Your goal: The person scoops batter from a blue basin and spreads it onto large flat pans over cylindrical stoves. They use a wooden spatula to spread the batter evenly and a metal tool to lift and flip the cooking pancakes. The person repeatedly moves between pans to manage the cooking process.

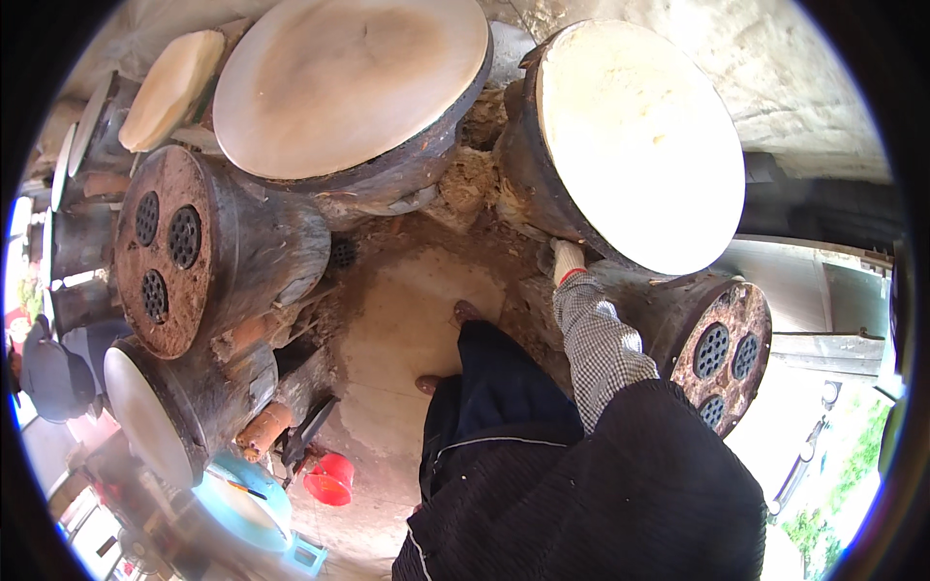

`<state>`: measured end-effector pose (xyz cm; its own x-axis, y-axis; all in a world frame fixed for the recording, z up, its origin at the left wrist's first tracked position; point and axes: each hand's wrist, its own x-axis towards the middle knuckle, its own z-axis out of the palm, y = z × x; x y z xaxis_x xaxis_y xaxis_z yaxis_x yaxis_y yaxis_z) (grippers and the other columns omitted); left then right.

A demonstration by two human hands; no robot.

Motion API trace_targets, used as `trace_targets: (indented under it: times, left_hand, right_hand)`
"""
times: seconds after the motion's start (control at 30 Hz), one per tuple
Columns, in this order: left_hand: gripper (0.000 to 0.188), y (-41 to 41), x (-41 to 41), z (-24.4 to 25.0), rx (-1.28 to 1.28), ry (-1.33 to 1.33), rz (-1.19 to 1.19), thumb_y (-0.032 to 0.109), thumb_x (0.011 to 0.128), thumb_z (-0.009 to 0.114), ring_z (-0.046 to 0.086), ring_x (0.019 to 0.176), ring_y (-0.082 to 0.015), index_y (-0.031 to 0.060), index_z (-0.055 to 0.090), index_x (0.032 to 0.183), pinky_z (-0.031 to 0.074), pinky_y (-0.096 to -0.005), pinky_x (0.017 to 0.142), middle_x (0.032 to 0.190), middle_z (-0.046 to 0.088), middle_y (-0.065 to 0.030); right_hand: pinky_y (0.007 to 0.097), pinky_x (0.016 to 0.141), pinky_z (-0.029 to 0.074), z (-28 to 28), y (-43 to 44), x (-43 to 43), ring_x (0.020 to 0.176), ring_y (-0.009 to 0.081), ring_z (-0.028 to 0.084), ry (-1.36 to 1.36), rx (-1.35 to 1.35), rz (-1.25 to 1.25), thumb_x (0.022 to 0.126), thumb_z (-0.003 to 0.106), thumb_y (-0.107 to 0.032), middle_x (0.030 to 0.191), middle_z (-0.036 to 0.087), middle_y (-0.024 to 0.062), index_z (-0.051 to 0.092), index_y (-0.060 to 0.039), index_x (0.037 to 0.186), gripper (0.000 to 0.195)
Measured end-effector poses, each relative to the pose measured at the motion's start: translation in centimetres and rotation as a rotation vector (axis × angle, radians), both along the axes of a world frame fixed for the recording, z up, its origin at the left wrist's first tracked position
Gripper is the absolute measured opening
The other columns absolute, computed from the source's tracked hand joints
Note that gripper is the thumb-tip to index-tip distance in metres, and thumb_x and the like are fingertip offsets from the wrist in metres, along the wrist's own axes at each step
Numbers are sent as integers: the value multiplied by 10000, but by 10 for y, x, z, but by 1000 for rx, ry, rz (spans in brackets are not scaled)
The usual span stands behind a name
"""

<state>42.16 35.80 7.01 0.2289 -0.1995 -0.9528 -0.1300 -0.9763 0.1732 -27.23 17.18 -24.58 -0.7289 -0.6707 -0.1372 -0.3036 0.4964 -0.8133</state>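
My right hand (569, 259), in a pale knit glove with a red cuff edge, reaches low beside the drum-shaped stove (519, 163) under a brightly lit, pale round griddle (639, 145). Its fingers are in shadow and partly hidden; what they hold, if anything, cannot be told. A checked sleeve covers the forearm. My left hand is out of view. Just right of the sleeve stands a drum stove whose rusty top (683, 356) has three perforated honeycomb briquettes (710, 350). At upper centre is a large round griddle (349, 87) with a browned middle.
At left stand another rusty drum stove (167, 290) with three briquettes and a smaller round griddle (149, 414). A red bucket (330, 479), a light blue basin (280, 508) and a clay cylinder (263, 428) are at lower left. A person (54, 370) in dark clothing is at the far left.
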Motion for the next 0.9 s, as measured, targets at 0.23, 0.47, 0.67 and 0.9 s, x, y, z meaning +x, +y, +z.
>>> trace_targets:
  times: [0.23, 0.47, 0.67, 0.9]
  left_hand:
    - [230, 51, -7, -6, -66, -40, 31, 212, 893, 577, 608, 835, -172, 14, 637, 993, 486, -306, 751, 894, 666, -102]
    - [240, 76, 25, -52, -251, -149, -46, 218, 890, 583, 608, 839, -172, 11, 639, 998, 484, -305, 752, 897, 667, -104]
    - [261, 70, 39, -112, -372, -167, 31, 230, 879, 596, 606, 848, -170, 6, 643, 1005, 480, -299, 753, 905, 669, -105]
    - [211, 77, 67, -62, -512, 91, 485, 211, 873, 594, 602, 795, -139, 13, 619, 938, 489, -276, 680, 819, 645, -73]
  right_hand:
    - [431, 798, 488, 231, -59, 33, 953, 298, 624, 536, 676, 816, 889, 422, -129, 1074, 623, 168, 607, -79, 1089, 277]
    - [375, 710, 528, 204, -27, 92, 838, 237, 664, 811, 733, 1087, 822, 505, -82, 878, 682, 102, 679, -117, 853, 180]
    - [327, 827, 495, 192, -33, 201, 935, 226, 624, 838, 318, 1533, 799, 514, -97, 984, 669, 104, 683, -54, 908, 205]
    - [376, 729, 499, 338, -82, 359, 810, 304, 643, 346, 464, 1460, 838, 546, -353, 868, 664, 162, 632, -38, 1030, 378]
